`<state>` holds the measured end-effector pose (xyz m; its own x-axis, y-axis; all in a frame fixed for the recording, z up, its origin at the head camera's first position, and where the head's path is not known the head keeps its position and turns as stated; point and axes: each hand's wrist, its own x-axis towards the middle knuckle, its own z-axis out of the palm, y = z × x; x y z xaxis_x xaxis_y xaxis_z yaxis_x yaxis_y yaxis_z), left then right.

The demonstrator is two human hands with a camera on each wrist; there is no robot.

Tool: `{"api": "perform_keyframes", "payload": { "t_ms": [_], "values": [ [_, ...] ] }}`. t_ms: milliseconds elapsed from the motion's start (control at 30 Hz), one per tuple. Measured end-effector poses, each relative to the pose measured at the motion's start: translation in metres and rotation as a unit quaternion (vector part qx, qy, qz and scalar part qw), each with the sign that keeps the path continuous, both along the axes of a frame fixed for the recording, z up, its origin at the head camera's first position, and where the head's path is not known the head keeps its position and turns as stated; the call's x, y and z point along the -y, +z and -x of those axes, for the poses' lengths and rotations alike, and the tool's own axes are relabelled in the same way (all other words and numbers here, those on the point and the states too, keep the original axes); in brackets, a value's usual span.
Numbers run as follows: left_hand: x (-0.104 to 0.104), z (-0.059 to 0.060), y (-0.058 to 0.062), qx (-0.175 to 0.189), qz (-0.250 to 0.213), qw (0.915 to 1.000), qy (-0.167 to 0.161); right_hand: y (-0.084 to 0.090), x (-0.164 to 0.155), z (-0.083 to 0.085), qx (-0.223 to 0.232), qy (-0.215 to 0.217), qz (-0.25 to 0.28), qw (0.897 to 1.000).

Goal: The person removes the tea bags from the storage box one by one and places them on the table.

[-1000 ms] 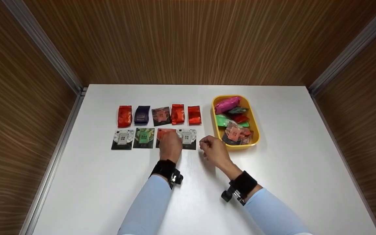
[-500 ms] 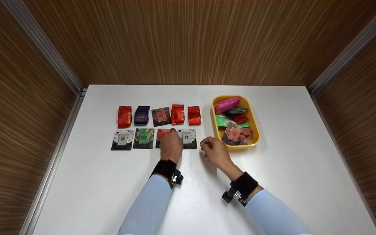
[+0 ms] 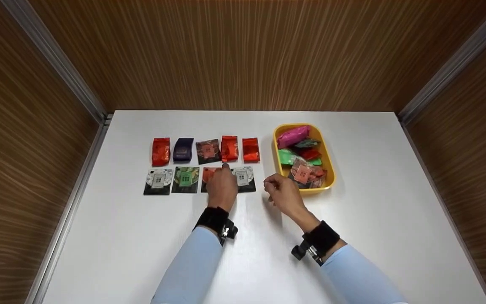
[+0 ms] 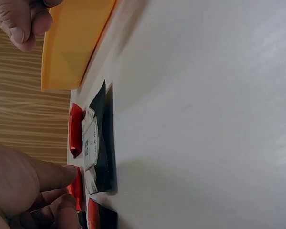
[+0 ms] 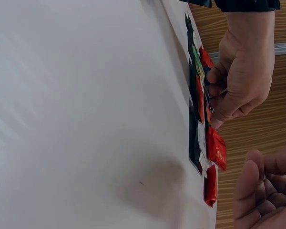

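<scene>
In the head view, the left hand [image 3: 222,188] is held over the front row on the white desk [image 3: 251,270]; the orange sachet [image 3: 207,174] is partly covered by it, and the slightly skewed white-and-black sachet [image 3: 243,179] is placed just to its right. The left fingers are loosely bent, nothing is seen gripped, and whether the orange sachet is touched cannot be told. The right hand [image 3: 284,194] is poised by the near-left corner of the yellow tray [image 3: 331,166], fingers curled in, nothing seen held; inside the tray, a magenta packet [image 3: 293,137] and a coral-labelled sachet [image 3: 303,172] are piled with others. The front row's left end is filled by a green sachet [image 3: 186,179] and another white one [image 3: 157,181]; behind, a purple packet [image 3: 183,150] is lined up among red ones [image 3: 229,148]. From the left wrist, the left thumb is seen stretched out, the fingers curled below, no packet visible between them. From the right wrist, the right hand is seen half-cupped above the desk, no packet visible in it; the left fingers are pointed down by the row.
</scene>
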<state>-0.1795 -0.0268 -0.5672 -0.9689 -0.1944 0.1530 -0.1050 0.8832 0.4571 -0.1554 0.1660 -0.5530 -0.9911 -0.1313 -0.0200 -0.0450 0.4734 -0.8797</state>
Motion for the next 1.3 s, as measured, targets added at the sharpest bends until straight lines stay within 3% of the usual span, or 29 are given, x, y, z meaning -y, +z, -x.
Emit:
{"api": "perform_keyframes", "payload": {
  "t_ms": [133, 333, 567, 833, 1067, 1300],
  "values": [
    [-0.009, 0.0, 0.009, -0.017, -0.002, 0.9993, -0.033, 0.011, -0.019, 0.009, -0.024, -0.008, -0.034, 0.999],
    [-0.031, -0.003, 0.027, -0.011, -0.079, 0.9904, -0.113, 0.029, -0.058, 0.031, -0.069, -0.032, -0.115, 0.99],
    [-0.061, 0.0, 0.039, -0.011, -0.114, 0.9794, -0.167, 0.04, -0.093, 0.058, -0.056, -0.029, -0.227, 0.972],
    [-0.094, 0.005, 0.035, 0.02, -0.088, 0.9722, -0.216, 0.034, -0.097, 0.069, -0.003, -0.002, -0.33, 0.944],
    [-0.106, 0.004, 0.028, 0.052, -0.068, 0.9718, -0.22, 0.03, -0.093, 0.067, 0.032, 0.004, -0.397, 0.917],
    [-0.108, 0.003, 0.025, 0.051, -0.057, 0.9723, -0.221, 0.023, -0.094, 0.067, 0.007, 0.0, -0.407, 0.913]
  ]
}}
